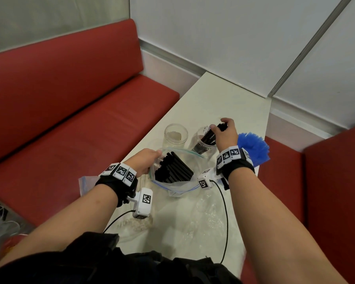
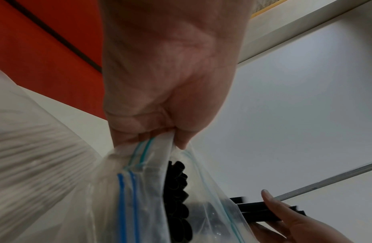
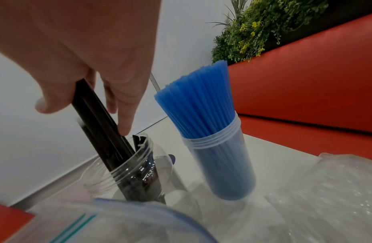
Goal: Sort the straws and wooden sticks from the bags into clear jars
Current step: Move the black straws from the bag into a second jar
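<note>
- The left hand [image 1: 147, 161] pinches the rim of a clear zip bag [image 1: 173, 177], fingers and thumb curled on the plastic beside the blue zip strips, holding the mouth wide open.
- Inside that bag lies a bundle of black straws [image 1: 173, 168], their open ends pointing toward the left hand; the left wrist view shows the same ends stacked just under the pinched rim.
- The right hand [image 1: 225, 133] grips a small bunch of black straws [image 3: 93, 115] near their upper ends, thumb on one side and fingers on the other.
- The lower ends of that bunch stand tilted inside a clear jar [image 3: 128, 172] with a threaded neck, which already contains other black straws.
- Left of this jar, just beside it, stands a second clear jar [image 1: 175, 136]; what sits at its bottom is too unclear to name.
- On the right, near the right wrist, a third clear jar [image 3: 222, 157] stands upright, packed with blue straws [image 3: 197, 102] that fan out above its rim.
- All three jars and the bag rest on a pale surface [image 1: 209, 99].
- More crumpled clear plastic [image 1: 205, 218] lies on the surface near the person.
- Another bag [image 1: 86, 184] lies flat at the surface's left edge, under the left wrist.
- Red bench seating [image 1: 70, 99] runs along the left side, and green foliage [image 3: 264, 24] shows behind the red seat back in the right wrist view.
</note>
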Demonstrator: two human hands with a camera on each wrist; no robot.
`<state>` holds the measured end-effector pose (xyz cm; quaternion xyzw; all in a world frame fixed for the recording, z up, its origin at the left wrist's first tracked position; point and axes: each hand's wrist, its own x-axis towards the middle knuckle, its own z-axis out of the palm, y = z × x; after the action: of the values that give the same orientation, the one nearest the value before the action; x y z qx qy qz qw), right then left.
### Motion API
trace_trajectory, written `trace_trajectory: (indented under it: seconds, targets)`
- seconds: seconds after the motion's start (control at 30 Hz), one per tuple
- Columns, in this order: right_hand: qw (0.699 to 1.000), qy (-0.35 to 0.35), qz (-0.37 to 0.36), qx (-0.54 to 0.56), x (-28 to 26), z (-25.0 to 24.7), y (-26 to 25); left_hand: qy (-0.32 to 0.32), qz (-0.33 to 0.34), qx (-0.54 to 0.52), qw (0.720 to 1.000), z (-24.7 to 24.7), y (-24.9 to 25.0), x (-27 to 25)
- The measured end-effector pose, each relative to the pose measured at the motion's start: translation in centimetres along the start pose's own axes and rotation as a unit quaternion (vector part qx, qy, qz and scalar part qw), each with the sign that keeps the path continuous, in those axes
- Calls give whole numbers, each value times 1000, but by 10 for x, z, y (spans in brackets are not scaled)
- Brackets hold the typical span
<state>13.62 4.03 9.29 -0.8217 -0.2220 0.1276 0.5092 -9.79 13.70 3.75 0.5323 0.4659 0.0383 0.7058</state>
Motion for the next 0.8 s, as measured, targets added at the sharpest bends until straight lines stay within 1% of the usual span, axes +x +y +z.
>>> trace_trajectory:
  seconds: [0.1, 0.23, 0.3, 0.47, 0.53, 0.57, 0.6, 0.63, 0.67, 0.7, 0.73, 0.77, 0.8]
  targets:
    - [1000, 2, -12, -22, -2, -1, 2, 3, 1, -4, 1000, 0, -1, 1]
    - [999, -19, 9, -48, -6, -4, 4, 0, 1, -7, 1000, 1, -3, 3]
    - [998, -27, 3, -56, -10, -3, 6, -5, 5, -7, 1000, 1, -3, 3]
    - [999, -42, -8, -32, -21, 1, 8, -15, 10, -12, 1000, 3, -4, 4]
    - [999, -42, -9, 3, -30, 2, 5, -14, 11, -14, 1000, 4, -4, 4]
    - [998, -61, -13, 25, -37, 4, 5, -14, 11, -13, 1000, 4, -5, 4]
    - [994, -105, -18, 39, -44, 7, 4, -16, 12, -10, 1000, 4, -5, 4]
    - [984, -172, -20, 40, -53, 11, 3, -18, 15, -6, 1000, 5, -5, 4]
    - [968, -249, -17, 22, -61, 16, 4, -18, 18, 0, 1000, 5, -5, 4]
    - [947, -319, -8, -27, -69, 21, 7, -18, 23, 8, 1000, 6, -4, 3]
    - [925, -367, -1, -98, -77, 25, 10, -17, 26, 15, 999, 6, -3, 2]
    - [908, -381, -6, -175, -84, 30, 16, -17, 29, 21, 999, 7, -3, 2]
    - [902, -364, -25, -231, -90, 35, 23, -18, 29, 26, 999, 8, -2, 2]
